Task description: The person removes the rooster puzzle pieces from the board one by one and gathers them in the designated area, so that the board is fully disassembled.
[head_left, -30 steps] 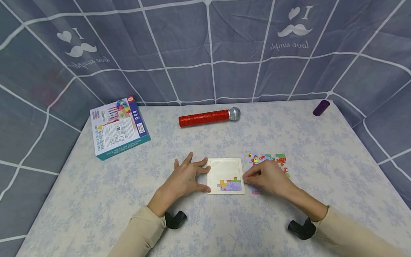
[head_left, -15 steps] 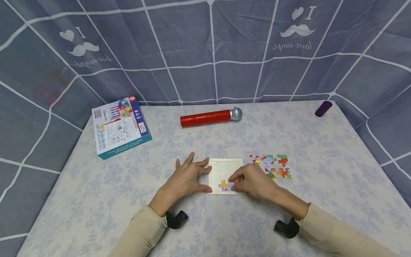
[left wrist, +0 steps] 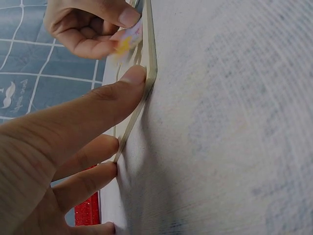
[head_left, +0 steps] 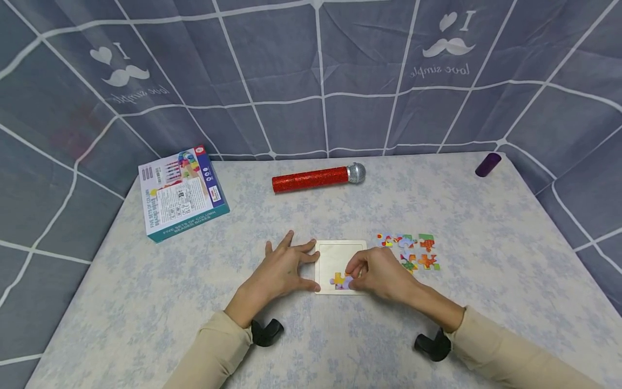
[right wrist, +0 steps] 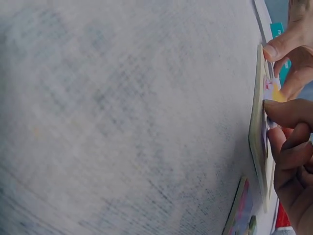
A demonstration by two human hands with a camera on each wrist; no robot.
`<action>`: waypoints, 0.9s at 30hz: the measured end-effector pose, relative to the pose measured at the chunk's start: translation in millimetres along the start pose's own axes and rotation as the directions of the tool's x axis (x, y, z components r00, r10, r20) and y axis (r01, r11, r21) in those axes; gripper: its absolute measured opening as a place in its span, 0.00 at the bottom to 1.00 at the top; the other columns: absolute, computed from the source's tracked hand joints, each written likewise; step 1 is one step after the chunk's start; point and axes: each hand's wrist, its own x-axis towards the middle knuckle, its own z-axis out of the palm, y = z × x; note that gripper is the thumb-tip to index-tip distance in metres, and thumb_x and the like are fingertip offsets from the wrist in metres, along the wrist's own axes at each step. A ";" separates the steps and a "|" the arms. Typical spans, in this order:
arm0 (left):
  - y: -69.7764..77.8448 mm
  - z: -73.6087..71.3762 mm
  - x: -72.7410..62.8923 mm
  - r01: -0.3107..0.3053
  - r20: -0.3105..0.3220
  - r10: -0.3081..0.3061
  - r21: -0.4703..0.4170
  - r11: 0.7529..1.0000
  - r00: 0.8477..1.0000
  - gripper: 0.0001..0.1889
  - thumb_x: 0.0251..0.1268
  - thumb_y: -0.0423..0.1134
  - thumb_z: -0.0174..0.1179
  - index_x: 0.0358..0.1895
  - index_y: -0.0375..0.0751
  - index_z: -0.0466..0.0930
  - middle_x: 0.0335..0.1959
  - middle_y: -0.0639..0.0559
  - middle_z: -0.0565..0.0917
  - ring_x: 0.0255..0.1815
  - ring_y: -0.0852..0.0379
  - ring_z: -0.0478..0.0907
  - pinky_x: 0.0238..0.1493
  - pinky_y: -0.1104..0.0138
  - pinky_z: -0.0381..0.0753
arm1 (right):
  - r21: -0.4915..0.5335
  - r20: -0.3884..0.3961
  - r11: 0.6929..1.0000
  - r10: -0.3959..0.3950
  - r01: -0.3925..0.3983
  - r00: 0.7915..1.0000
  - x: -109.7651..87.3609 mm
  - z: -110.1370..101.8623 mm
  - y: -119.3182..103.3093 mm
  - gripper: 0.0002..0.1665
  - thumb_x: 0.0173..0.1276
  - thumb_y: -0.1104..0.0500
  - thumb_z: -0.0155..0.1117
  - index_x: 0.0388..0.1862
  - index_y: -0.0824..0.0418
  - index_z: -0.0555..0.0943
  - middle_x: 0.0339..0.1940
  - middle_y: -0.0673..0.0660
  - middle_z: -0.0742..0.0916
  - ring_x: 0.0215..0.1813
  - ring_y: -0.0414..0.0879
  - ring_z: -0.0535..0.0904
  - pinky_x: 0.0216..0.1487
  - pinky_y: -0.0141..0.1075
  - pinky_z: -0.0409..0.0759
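A square white puzzle tray (head_left: 334, 254) lies in front of me. My left hand (head_left: 282, 271) has its fingers spread along the tray's left edge, the thumb (left wrist: 134, 76) pressing its rim. Over the tray's lower part, my right hand (head_left: 386, 274) pinches a yellow-and-purple jigsaw piece (left wrist: 129, 39) between thumb and fingers. That piece is tilted up from the tray floor in the left wrist view. The right fingers hide much of the tray's lower right corner, where other jigsaw pieces lie partly covered.
Several loose jigsaw pieces (head_left: 428, 261) lie right of the tray. Behind are a red glitter toy microphone (head_left: 311, 179), a boxed bead set (head_left: 182, 192) at the left and a dark purple cylinder (head_left: 488, 164) at the far right. A grey checked cloth (head_left: 286, 127) hangs behind the table.
My right hand has moved left from beside the loose pieces onto the tray's lower right part, and now pinches at the pieces there. The left hand has stayed at the tray's edge.
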 end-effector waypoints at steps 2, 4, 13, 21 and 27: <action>0.1 0.3 0.1 -0.002 -0.001 0.002 -0.002 1.000 1.000 0.38 0.40 0.51 0.80 0.61 0.47 0.80 0.71 0.55 0.69 0.78 0.36 0.45 0.65 0.28 0.40 | 0.023 0.009 1.000 0.014 -0.014 1.000 -1.0 -0.7 -0.2 0.10 0.51 0.68 0.77 0.28 0.57 0.84 0.21 0.44 0.83 0.22 0.37 0.76 0.27 0.31 0.74; 0.0 0.7 0.4 -0.005 -0.004 0.005 0.000 1.000 1.000 0.38 0.40 0.51 0.80 0.61 0.46 0.81 0.71 0.55 0.69 0.78 0.36 0.45 0.65 0.27 0.40 | 0.055 0.022 0.998 0.025 -0.026 0.999 -2.2 -1.3 0.1 0.09 0.51 0.67 0.77 0.26 0.56 0.84 0.21 0.44 0.84 0.22 0.38 0.77 0.26 0.31 0.73; -0.2 2.4 0.6 -0.002 0.000 0.002 -0.004 1.000 1.000 0.38 0.40 0.50 0.80 0.61 0.46 0.80 0.71 0.54 0.69 0.78 0.36 0.45 0.64 0.27 0.39 | 0.264 0.048 0.950 0.161 -0.168 0.986 -15.5 -16.9 10.8 0.05 0.60 0.59 0.73 0.36 0.57 0.88 0.23 0.55 0.86 0.20 0.41 0.72 0.20 0.30 0.69; -0.4 1.9 1.1 -0.011 -0.009 0.011 -0.001 1.000 1.000 0.39 0.40 0.50 0.80 0.61 0.45 0.80 0.71 0.53 0.69 0.78 0.36 0.44 0.64 0.27 0.39 | 0.292 -0.006 0.902 0.335 -0.319 0.942 -46.0 -49.6 33.6 0.15 0.60 0.54 0.74 0.42 0.62 0.87 0.19 0.54 0.82 0.21 0.40 0.70 0.21 0.30 0.67; -0.3 1.2 0.4 -0.011 -0.010 0.011 0.004 1.000 1.000 0.38 0.40 0.50 0.81 0.61 0.45 0.80 0.71 0.53 0.69 0.78 0.35 0.45 0.64 0.27 0.40 | 0.331 -0.028 0.866 0.406 -0.375 0.913 -69.1 -66.3 50.0 0.19 0.61 0.54 0.73 0.44 0.67 0.85 0.18 0.52 0.80 0.20 0.39 0.69 0.20 0.31 0.66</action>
